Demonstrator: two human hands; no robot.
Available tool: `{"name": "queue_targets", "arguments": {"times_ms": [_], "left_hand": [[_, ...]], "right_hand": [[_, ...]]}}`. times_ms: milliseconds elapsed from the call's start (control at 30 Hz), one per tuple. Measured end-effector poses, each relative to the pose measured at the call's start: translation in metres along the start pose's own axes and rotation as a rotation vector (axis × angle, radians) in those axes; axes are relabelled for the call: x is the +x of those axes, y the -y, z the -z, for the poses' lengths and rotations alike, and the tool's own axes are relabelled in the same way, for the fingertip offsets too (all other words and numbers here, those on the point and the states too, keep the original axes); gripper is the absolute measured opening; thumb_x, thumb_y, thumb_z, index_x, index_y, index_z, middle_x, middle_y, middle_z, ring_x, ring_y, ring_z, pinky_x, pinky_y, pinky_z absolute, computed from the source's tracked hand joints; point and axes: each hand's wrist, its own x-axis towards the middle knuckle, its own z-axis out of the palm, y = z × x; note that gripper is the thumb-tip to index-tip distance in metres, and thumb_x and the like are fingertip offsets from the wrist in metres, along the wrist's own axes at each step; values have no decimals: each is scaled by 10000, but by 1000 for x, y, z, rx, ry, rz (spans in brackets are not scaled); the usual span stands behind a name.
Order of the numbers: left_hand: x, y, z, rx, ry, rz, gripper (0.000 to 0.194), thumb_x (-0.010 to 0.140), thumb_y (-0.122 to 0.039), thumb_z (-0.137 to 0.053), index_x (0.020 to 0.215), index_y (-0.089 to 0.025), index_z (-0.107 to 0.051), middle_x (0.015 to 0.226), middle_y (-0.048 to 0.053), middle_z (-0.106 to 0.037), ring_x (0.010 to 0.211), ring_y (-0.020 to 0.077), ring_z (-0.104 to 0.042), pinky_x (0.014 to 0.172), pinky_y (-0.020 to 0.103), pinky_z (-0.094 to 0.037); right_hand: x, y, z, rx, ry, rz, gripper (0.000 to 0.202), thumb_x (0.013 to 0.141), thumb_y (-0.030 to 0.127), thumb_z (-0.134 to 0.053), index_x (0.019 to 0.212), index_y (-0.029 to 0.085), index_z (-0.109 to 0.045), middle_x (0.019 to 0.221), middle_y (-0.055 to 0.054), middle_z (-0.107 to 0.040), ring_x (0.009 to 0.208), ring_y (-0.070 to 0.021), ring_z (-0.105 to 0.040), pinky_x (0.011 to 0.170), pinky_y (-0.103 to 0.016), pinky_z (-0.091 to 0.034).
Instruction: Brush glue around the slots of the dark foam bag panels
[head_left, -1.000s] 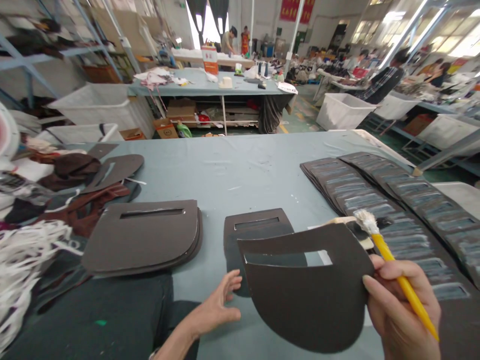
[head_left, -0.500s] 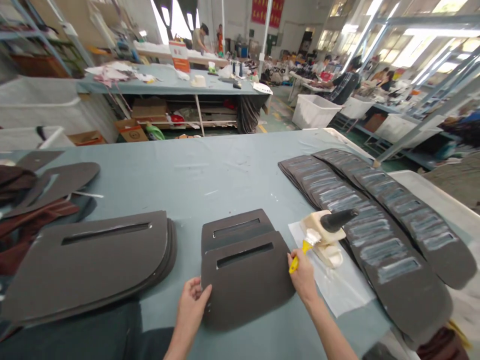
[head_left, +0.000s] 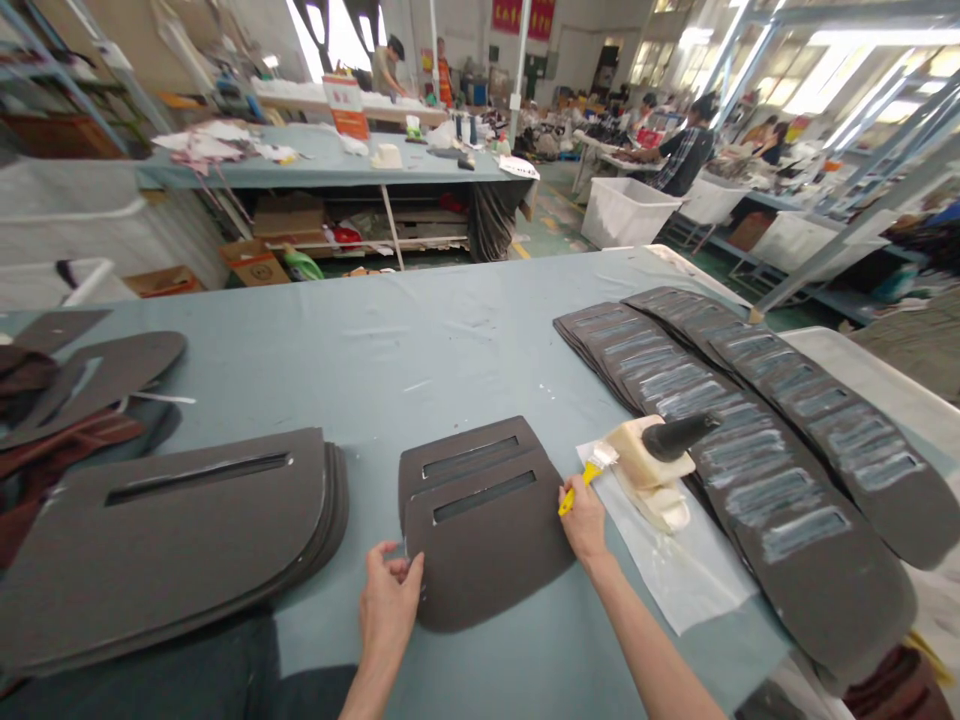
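Observation:
Two dark grey-brown slotted panels lie overlapped in front of me; the front panel (head_left: 491,560) covers most of the back panel (head_left: 517,432), whose slot still shows. My left hand (head_left: 390,605) pinches the front panel's left edge between thumb and fingers. At its right edge, my right hand (head_left: 585,525) touches the panel while gripping a yellow-handled brush (head_left: 581,483), bristles pointing up and away. Just right of the brush, a cream container with a black cone-shaped top (head_left: 652,448) rests on a white sheet (head_left: 682,580).
On the left is a stack of dark slotted panels (head_left: 202,540). Fanned rows of panels (head_left: 757,470), with whitish smears around their slots, cover the right side. Brown-red cloth (head_left: 82,440) lies at far left. Beyond the blue-green table (head_left: 450,330), people work at other tables.
The front panel has slid away from me, farther over the back panel, with both hands following. The brush has moved slightly left and up with my right hand. The view has shifted a little.

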Motion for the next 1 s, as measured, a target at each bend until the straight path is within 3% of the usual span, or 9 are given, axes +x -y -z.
{"name": "queue_targets", "arguments": {"times_ms": [133,333,533,1000], "left_hand": [[-2,0,-1,195,0,-102,449,843,-425,-440,1258,-253,-434,787,-1,-618,658,168,-600,628,293,-415],[0,4,-1,169,-14,-168,437,850,-387,-437,1254,-240,-516,771,10,-625,703,172,-597,670,299,-425],[2,7,-1,149,-61,-159,424,843,-374,-476,1242,-252,-552,769,14,-653,706,165,-598,682,292,-425],[1,1,1,267,-15,-82,417,865,-414,-468,1260,-300,-536,838,14,-691,737,180,-619,664,284,-399]], "right_hand": [[0,-3,-3,-42,46,-15,103,897,231,-431,851,178,-508,740,-21,-547,632,-137,-509,562,-230,-282],[1,-3,-5,-124,80,-52,64,892,234,-503,869,175,-514,718,-4,-534,613,-123,-470,542,-230,-221],[2,-3,-5,-146,87,-55,72,886,242,-541,872,176,-516,707,9,-517,599,-113,-442,539,-229,-202],[4,4,1,-172,132,-91,45,907,194,-502,882,167,-529,724,-1,-545,590,-100,-438,533,-248,-167]]}}
